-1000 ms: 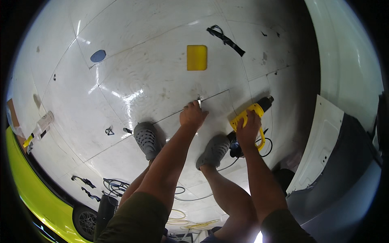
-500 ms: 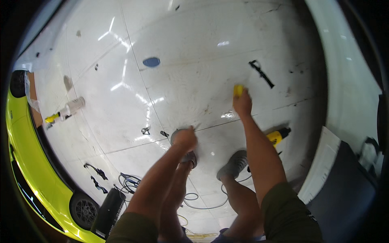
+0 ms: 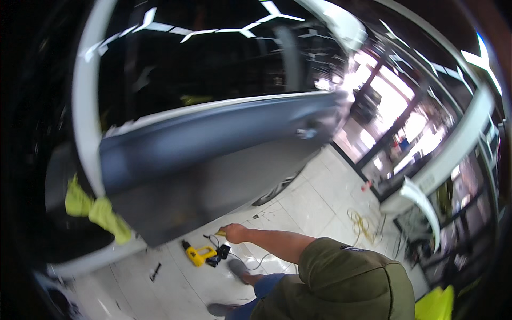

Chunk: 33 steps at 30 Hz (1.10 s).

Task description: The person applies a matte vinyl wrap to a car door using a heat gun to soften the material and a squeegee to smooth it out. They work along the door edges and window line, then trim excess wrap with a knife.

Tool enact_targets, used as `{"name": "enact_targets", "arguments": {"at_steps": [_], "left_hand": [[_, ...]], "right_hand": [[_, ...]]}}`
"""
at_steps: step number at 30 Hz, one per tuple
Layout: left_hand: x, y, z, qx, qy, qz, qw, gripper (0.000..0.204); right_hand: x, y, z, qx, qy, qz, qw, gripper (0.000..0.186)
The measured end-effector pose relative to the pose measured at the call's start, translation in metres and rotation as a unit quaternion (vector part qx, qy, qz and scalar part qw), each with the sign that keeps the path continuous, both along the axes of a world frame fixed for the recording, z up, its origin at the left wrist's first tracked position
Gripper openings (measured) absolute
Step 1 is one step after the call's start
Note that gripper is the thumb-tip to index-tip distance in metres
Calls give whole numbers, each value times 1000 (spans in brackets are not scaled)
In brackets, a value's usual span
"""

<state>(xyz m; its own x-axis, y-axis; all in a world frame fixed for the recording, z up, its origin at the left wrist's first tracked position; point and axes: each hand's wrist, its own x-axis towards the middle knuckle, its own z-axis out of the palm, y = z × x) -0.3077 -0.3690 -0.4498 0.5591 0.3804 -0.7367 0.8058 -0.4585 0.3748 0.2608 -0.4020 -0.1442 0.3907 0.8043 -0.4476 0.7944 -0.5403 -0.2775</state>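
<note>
My right hand (image 3: pixel 234 233) is closed around a small flat yellow tool (image 3: pixel 221 233); only its end shows past the fingers, and its exact kind is hidden. The arm stretches out low beside a car's dark grey door panel (image 3: pixel 224 154), with the hand apart from it. Just below the hand, a yellow and black gun-shaped power tool (image 3: pixel 200 256) lies on the tiled floor. My left hand is out of the picture.
Lime-yellow cloth (image 3: pixel 106 213) hangs at the door's left edge. A slim black piece (image 3: pixel 155 272) lies on the floor (image 3: pixel 128 288). A cable trails near my shoes (image 3: pixel 238 270). Yellow hose (image 3: pixel 361 226) lies coiled farther right, near glass doors (image 3: pixel 394 117).
The view has swung up from the floor to the car's side. My right hand still grips the yellow tool, now beside the door. My left hand has left the picture.
</note>
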Motion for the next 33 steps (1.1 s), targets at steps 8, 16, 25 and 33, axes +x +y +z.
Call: {"name": "enact_targets", "arguments": {"at_steps": [8, 16, 25, 33], "left_hand": [[192, 95, 87, -35, -156, 108, 981, 32], [504, -72, 295, 62, -347, 60, 934, 23], [598, -129, 353, 124, -297, 52, 945, 26], [656, -178, 294, 53, -215, -63, 973, 33]], "right_hand": [[71, -239, 66, 264, -2, -363, 893, 39], [235, -393, 108, 412, -112, -408, 807, 31], [417, -305, 276, 461, -447, -126, 756, 41], [517, -275, 323, 401, -531, -50, 745, 35]]}}
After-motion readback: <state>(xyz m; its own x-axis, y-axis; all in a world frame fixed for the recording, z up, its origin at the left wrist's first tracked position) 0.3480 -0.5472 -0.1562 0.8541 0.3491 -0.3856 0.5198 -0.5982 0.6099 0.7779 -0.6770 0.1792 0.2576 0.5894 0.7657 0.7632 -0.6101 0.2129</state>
